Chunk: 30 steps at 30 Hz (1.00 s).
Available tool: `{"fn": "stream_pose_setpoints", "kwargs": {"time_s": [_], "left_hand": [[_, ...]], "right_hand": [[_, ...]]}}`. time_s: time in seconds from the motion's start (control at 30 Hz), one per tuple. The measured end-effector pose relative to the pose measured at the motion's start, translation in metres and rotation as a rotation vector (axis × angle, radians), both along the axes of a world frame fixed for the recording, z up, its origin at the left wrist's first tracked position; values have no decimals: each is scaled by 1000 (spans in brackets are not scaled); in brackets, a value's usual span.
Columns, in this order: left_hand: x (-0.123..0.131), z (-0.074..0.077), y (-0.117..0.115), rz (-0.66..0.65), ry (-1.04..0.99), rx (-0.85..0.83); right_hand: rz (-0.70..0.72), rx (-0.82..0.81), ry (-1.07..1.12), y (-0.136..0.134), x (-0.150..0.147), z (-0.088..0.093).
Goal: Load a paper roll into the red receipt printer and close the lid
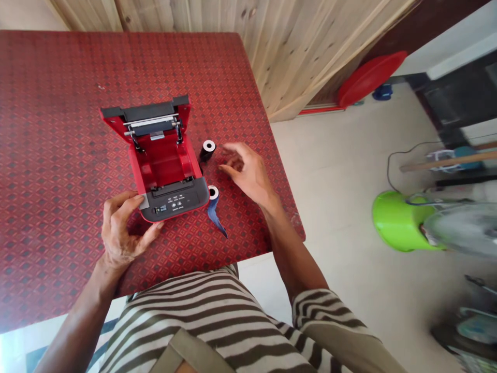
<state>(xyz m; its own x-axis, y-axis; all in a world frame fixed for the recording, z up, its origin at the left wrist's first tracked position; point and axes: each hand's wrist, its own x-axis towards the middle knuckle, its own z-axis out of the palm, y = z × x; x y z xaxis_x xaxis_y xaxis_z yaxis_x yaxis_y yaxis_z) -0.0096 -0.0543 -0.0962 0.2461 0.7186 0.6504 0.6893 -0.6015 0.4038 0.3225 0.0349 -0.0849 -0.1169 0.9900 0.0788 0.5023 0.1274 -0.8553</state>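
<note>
A small red receipt printer point(163, 166) sits on the red patterned table point(58, 129) with its lid flipped open, showing an empty paper bay. My left hand point(124, 228) rests at the printer's front left corner, thumb and fingers touching the dark control panel. My right hand point(246, 171) hovers just right of the printer, fingers loosely spread and holding nothing. Two dark paper rolls lie between that hand and the printer: one roll point(207, 149) near my fingertips, another roll point(213, 194) by the front corner with a blue strip trailing from it.
The table's right edge point(283, 171) runs close to my right hand, with pale floor beyond. A green bucket point(399, 223), a fan and cables stand on the floor at right. A red lid point(368, 77) leans on the wooden wall behind.
</note>
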Motion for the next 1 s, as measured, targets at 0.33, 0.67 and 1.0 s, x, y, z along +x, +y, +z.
{"fn": "stream_pose_setpoints", "kwargs": {"time_s": [0.33,0.67,1.0], "left_hand": [[2,1,0,11,36,-13],[1,0,-2,26,40,-47],[2,0,-7,22,13,-92]], "right_hand": [[176,-10,-42,-61,-21,4],[404,279,-350,-51,-36,114],[593,139,-983,7,-133,110]]}}
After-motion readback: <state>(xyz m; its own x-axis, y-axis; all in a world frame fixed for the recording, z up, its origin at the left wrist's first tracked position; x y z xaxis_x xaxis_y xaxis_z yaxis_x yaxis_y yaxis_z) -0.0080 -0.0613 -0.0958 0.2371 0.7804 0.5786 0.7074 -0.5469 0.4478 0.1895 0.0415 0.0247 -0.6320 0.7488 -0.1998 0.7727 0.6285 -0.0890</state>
